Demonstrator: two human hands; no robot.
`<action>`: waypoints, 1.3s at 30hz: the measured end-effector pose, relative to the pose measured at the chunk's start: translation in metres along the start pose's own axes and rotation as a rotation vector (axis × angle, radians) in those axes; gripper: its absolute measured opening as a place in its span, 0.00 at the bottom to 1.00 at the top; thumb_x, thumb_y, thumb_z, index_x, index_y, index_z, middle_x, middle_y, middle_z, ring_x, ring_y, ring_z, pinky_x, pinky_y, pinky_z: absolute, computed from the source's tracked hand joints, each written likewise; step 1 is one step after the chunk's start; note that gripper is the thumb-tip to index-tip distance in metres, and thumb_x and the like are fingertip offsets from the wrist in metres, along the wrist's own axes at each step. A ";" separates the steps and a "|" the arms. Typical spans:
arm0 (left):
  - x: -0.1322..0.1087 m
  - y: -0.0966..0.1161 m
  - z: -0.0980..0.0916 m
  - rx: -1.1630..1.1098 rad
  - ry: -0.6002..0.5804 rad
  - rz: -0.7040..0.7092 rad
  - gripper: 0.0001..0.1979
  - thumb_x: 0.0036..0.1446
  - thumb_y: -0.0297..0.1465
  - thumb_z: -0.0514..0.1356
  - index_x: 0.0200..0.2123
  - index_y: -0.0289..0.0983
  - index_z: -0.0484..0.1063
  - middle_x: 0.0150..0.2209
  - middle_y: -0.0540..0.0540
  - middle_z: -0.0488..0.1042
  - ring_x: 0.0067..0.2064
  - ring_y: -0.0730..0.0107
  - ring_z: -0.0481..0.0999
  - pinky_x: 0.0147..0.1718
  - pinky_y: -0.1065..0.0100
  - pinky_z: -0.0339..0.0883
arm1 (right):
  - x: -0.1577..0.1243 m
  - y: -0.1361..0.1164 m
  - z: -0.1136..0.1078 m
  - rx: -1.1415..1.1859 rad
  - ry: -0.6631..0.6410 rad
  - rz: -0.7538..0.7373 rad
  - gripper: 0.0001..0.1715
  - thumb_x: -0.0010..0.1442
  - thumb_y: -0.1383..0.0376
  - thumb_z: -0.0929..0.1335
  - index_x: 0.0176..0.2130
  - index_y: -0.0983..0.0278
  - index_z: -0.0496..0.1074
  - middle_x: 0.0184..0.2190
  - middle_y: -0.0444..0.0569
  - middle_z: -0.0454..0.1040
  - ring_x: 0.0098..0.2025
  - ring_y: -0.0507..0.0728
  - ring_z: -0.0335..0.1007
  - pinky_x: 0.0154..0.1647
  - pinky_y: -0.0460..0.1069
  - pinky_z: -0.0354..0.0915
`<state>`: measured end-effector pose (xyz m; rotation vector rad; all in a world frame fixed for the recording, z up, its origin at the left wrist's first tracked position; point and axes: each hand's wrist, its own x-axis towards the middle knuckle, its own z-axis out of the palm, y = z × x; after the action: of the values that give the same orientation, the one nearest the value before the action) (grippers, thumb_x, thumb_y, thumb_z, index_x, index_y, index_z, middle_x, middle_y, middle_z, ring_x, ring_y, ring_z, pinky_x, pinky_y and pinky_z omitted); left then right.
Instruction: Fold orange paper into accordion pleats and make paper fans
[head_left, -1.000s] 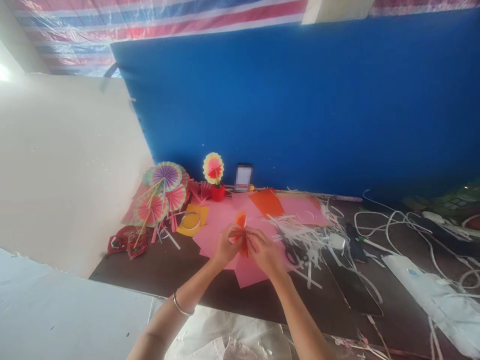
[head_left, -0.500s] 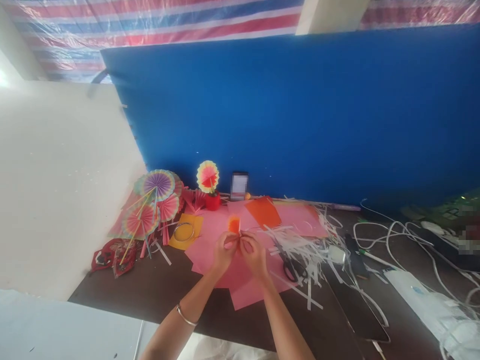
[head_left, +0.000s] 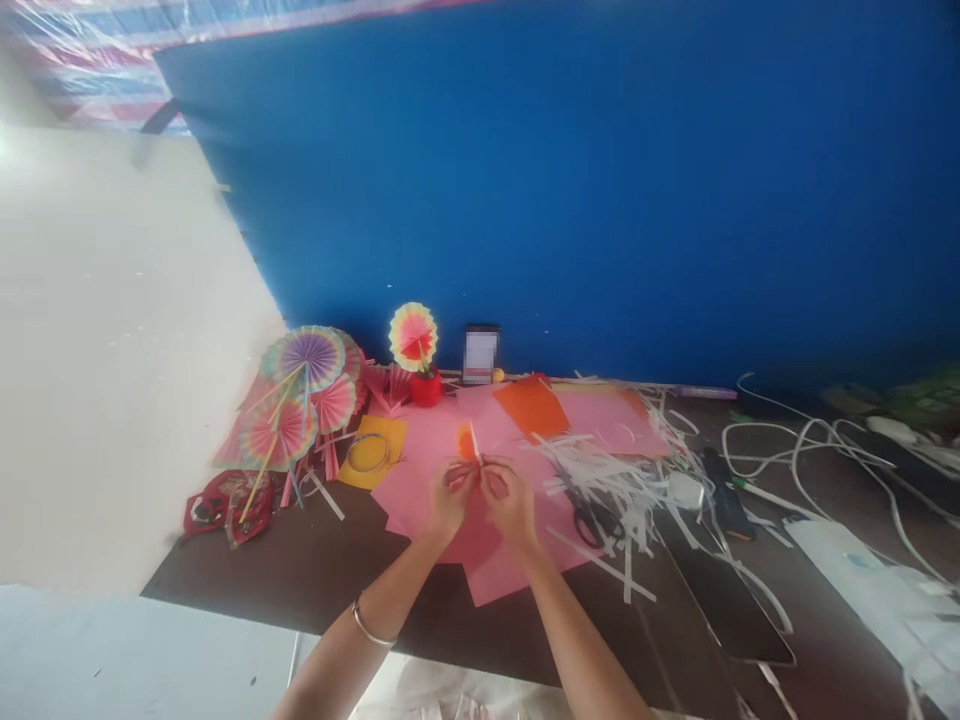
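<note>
Pinched between my two hands is a small folded orange paper piece with a white edge along its right side. My left hand grips its lower left, the fingers curled and pressed together. From the other side, my right hand pinches the bottom close to the white edge. The fingertips of both hands nearly meet. Beneath them lie overlapping pink paper sheets. An orange sheet rests just beyond, on the pink ones.
Pleated paper fans pile up at the left, near a red pot holding a round fan. White paper strips partly cover scissors on the right. A yellow sheet, a phone, a dark tablet and white cables lie around.
The orange piece has turned in my fingers, so its white edge now shows more and slants. My view has tipped slightly downward. Both hands keep their pinch.
</note>
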<state>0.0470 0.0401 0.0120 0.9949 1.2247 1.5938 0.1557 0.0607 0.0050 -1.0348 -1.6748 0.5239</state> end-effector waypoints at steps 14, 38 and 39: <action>0.001 0.010 0.000 0.029 0.019 -0.030 0.10 0.47 0.35 0.63 0.30 0.35 0.70 0.32 0.44 0.75 0.36 0.66 0.76 0.32 0.68 0.68 | 0.000 -0.003 0.002 0.181 0.068 0.165 0.06 0.56 0.63 0.66 0.30 0.63 0.70 0.36 0.52 0.73 0.40 0.58 0.71 0.40 0.54 0.70; -0.006 0.006 -0.003 0.107 -0.013 0.073 0.13 0.51 0.39 0.61 0.35 0.36 0.71 0.38 0.42 0.74 0.41 0.65 0.75 0.38 0.66 0.69 | -0.001 -0.008 -0.004 0.072 0.073 0.111 0.11 0.56 0.59 0.66 0.31 0.63 0.73 0.31 0.51 0.76 0.35 0.59 0.74 0.39 0.55 0.71; -0.006 0.006 -0.004 0.124 -0.024 0.088 0.12 0.52 0.39 0.60 0.35 0.37 0.70 0.38 0.43 0.74 0.41 0.65 0.75 0.38 0.66 0.69 | -0.001 -0.009 -0.004 0.069 0.069 0.108 0.11 0.57 0.59 0.66 0.31 0.63 0.73 0.32 0.51 0.76 0.35 0.59 0.74 0.39 0.54 0.71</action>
<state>0.0447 0.0323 0.0166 1.1573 1.2921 1.5839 0.1562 0.0548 0.0128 -1.0856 -1.5362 0.6054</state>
